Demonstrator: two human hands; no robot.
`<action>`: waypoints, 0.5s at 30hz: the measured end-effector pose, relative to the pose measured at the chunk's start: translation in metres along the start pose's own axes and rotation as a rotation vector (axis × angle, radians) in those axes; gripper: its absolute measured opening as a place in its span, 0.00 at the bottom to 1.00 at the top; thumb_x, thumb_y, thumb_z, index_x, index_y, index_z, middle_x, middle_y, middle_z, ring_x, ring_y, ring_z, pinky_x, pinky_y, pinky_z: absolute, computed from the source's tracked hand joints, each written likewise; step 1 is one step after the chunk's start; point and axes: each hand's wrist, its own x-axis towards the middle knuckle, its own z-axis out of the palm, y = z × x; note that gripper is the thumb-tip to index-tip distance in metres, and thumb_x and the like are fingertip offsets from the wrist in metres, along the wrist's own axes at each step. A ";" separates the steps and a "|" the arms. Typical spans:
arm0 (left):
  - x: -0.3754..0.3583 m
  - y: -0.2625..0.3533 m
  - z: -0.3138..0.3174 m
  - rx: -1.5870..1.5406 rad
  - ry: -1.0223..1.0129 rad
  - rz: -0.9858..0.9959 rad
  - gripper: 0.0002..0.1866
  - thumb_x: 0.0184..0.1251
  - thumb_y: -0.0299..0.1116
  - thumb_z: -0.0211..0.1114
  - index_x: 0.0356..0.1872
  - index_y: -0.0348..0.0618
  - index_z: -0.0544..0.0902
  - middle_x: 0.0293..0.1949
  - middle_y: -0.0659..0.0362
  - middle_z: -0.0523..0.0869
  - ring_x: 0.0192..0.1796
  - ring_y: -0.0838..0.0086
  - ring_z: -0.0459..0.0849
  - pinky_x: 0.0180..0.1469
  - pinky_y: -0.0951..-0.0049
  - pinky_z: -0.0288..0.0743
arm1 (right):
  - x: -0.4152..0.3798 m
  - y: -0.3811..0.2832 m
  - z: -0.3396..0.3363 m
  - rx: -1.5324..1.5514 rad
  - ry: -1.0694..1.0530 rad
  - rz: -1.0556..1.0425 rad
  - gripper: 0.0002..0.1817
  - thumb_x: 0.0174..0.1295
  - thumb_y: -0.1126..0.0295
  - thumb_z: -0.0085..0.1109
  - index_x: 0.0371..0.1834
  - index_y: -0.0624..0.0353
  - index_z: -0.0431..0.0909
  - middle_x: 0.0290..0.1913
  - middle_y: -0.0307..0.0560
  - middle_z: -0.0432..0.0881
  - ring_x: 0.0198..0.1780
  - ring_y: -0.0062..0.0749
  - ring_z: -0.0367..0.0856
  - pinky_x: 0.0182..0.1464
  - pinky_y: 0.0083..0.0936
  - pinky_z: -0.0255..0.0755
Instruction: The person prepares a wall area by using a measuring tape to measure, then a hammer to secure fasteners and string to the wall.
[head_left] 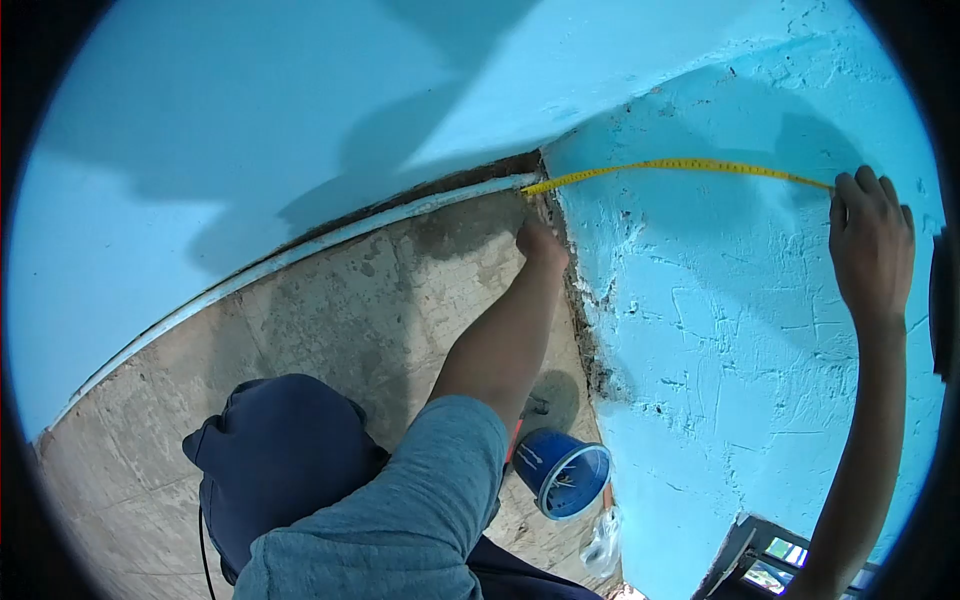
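My right hand (872, 235) is raised against the blue wall (690, 330) at the right, its fingers closed on the end of a yellow measuring tape (690, 165). The tape arcs slightly across the wall to the corner. There, a co-worker's hand (540, 243) is by its other end; whether those fingers grip it is hard to see. The co-worker, in a dark cap (285, 460) and grey-blue shirt (400, 500), is below me. My left hand is out of the picture.
A blue bucket (535, 455) with small things inside stands by the wall's foot, near a clear plastic bag (602, 543). A pale pipe or strip (330, 240) runs along the left wall's base above the worn floor (340, 310). A window (770, 565) shows at lower right.
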 end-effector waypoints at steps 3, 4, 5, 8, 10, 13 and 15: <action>-0.006 -0.001 -0.018 0.082 0.224 0.190 0.12 0.80 0.37 0.57 0.49 0.41 0.84 0.44 0.55 0.86 0.44 0.64 0.84 0.45 0.63 0.76 | -0.035 0.001 -0.003 0.018 -0.008 -0.019 0.05 0.73 0.69 0.61 0.44 0.57 0.85 0.41 0.43 0.82 0.47 0.34 0.83 0.53 0.37 0.77; -0.012 0.000 -0.023 0.138 0.256 0.282 0.13 0.80 0.36 0.56 0.50 0.39 0.83 0.46 0.52 0.86 0.47 0.60 0.84 0.48 0.61 0.77 | -0.050 -0.003 -0.007 0.045 0.045 -0.018 0.05 0.73 0.69 0.62 0.41 0.57 0.84 0.40 0.44 0.81 0.46 0.35 0.82 0.53 0.38 0.77; -0.019 0.002 -0.028 0.203 0.293 0.374 0.13 0.79 0.35 0.56 0.51 0.37 0.83 0.48 0.49 0.86 0.50 0.57 0.84 0.51 0.59 0.77 | -0.066 -0.006 -0.014 0.070 -0.023 0.015 0.05 0.72 0.69 0.62 0.40 0.57 0.84 0.40 0.44 0.81 0.46 0.36 0.82 0.52 0.39 0.76; -0.028 0.015 -0.035 0.375 0.349 0.605 0.15 0.78 0.32 0.55 0.53 0.30 0.82 0.55 0.41 0.87 0.58 0.46 0.85 0.60 0.53 0.79 | -0.117 -0.015 -0.028 0.155 -0.164 0.097 0.05 0.70 0.69 0.64 0.40 0.59 0.84 0.40 0.46 0.81 0.45 0.39 0.81 0.49 0.40 0.75; 0.003 0.020 -0.046 0.479 0.372 0.776 0.16 0.77 0.31 0.55 0.55 0.30 0.83 0.56 0.39 0.87 0.59 0.43 0.86 0.62 0.50 0.79 | -0.158 -0.018 -0.029 0.259 -0.223 0.167 0.05 0.69 0.70 0.64 0.39 0.60 0.84 0.40 0.47 0.81 0.45 0.42 0.81 0.48 0.41 0.74; 0.023 0.035 -0.050 0.663 0.355 0.943 0.16 0.76 0.31 0.57 0.56 0.35 0.85 0.53 0.40 0.89 0.56 0.42 0.87 0.60 0.49 0.79 | -0.216 -0.018 -0.037 0.365 -0.270 0.256 0.05 0.69 0.71 0.63 0.40 0.61 0.83 0.39 0.49 0.81 0.45 0.46 0.80 0.47 0.43 0.73; -0.052 0.065 -0.038 0.815 0.235 0.872 0.16 0.76 0.32 0.58 0.56 0.37 0.86 0.52 0.40 0.89 0.55 0.42 0.87 0.59 0.49 0.79 | -0.254 -0.015 -0.043 0.407 -0.342 0.325 0.05 0.68 0.71 0.63 0.40 0.62 0.84 0.39 0.49 0.81 0.44 0.48 0.80 0.47 0.44 0.72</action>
